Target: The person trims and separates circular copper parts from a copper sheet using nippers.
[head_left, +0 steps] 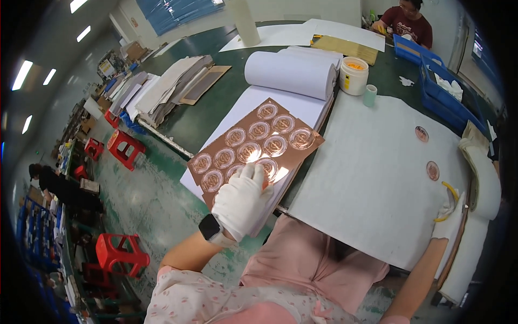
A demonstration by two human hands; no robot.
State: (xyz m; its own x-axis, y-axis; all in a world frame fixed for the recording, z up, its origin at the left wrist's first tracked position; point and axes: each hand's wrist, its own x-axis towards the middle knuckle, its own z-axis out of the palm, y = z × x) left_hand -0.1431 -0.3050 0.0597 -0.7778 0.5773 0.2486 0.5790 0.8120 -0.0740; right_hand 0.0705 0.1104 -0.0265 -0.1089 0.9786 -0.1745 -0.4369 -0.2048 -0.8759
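My left hand [242,201], in a white glove with an orange covering at one fingertip, is closed at the near edge of a copper-coloured sheet [242,133]. Rows of round, shiny embossed emblems cover that sheet, which lies tilted on white paper; the hand hides some of them. At the far right, my right hand [445,210] wears a white glove with yellow finger coverings. Its thumb and a finger are apart, with nothing visible between them, above the right side of a large white sheet [367,178]. Two small round reddish pieces [422,134] lie on that sheet, beyond the hand.
A white paper roll [291,73] lies behind the copper sheet. Beside it stand a white tub [354,75] with orange contents and a small pale-green cylinder [370,95]. Blue trays [448,97] are at the right, stacked boards [175,86] at the left. Another person [407,24] sits across the table.
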